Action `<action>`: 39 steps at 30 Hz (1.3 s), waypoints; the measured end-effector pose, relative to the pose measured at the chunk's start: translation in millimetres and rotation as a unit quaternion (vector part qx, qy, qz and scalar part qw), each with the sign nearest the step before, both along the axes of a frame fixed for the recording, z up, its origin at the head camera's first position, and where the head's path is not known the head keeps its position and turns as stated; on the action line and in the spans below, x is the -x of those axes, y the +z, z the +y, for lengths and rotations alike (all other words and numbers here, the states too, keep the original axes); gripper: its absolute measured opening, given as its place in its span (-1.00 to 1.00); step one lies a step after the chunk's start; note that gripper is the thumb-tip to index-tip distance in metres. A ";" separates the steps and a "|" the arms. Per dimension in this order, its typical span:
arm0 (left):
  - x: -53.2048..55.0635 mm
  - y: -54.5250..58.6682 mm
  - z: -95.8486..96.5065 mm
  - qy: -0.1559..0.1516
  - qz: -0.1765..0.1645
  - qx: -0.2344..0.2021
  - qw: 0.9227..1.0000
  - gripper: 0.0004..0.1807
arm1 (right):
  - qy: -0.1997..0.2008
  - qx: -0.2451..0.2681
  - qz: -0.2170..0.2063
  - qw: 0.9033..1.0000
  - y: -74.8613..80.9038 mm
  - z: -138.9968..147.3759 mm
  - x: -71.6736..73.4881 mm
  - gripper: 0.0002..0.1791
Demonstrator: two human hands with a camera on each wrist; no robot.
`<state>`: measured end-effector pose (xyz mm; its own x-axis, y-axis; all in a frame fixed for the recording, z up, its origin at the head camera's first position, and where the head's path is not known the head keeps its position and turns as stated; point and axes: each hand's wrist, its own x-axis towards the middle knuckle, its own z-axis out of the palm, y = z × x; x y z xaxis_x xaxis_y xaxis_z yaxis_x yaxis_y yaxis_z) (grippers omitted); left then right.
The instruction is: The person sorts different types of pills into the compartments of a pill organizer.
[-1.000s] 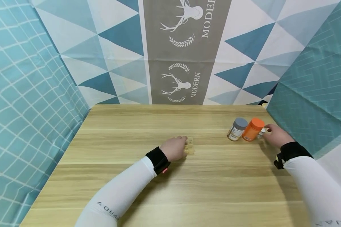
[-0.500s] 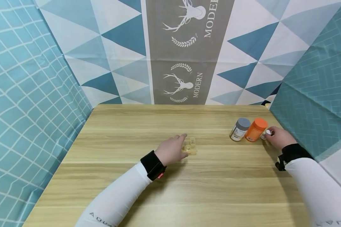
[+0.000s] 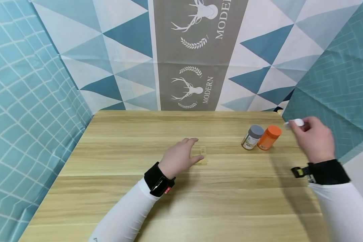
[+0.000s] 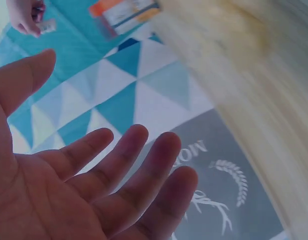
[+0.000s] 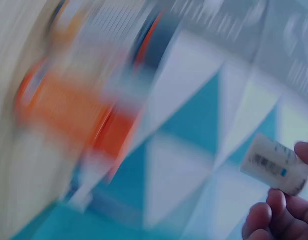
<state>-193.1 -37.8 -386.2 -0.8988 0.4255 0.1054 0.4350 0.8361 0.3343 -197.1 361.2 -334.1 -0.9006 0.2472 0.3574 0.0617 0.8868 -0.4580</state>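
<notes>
My right hand point(image 3: 316, 139) is raised above the table's right side, holding a small white bottle point(image 5: 268, 165) with a printed barcode between thumb and fingers. The bottle is tilted, its white lid point(image 3: 298, 122) showing in the head view. Over the table's middle, my left hand point(image 3: 176, 158) has its thumb and fingers spread, nothing between them. Beside it lies a clear yellowish pill box point(image 3: 203, 159), partly hidden by the thumb; one compartment's lid appears raised. The left wrist view shows that palm point(image 4: 54, 195) with separated fingers.
An orange bottle point(image 3: 269, 137) and a grey-lidded bottle point(image 3: 252, 137) stand side by side, back right on the wooden table point(image 3: 230, 201). Patterned cloth point(image 3: 187, 60) hangs behind, with teal cloths on both sides. The right wrist view is mostly blurred.
My right hand has lifted the small white bottle from beside the orange one, up off the table. My left hand's fingers have opened and drawn back left from the pill box.
</notes>
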 end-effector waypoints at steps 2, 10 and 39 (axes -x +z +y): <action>-2.5 4.0 0.6 -0.008 0.003 -0.021 1.000 -0.25 | 0.055 0.001 0.018 0.998 -1.1 -39.2 -2.8 -0.45; -10.4 12.4 6.0 -0.067 0.008 -0.116 0.991 -0.40 | 0.241 0.013 0.011 0.970 -35.5 -177.2 -11.2 -0.68; 15.4 -17.1 7.0 -0.051 0.025 -0.175 0.983 -0.84 | 0.355 0.051 0.006 0.934 -60.2 -212.1 1.4 -0.84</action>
<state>-208.5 -30.7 -403.3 -0.8434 0.4434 0.3034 0.5336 0.6250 0.5698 -198.6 149.0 -394.3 -0.8472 -0.3763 0.3751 -0.5296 0.6544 -0.5397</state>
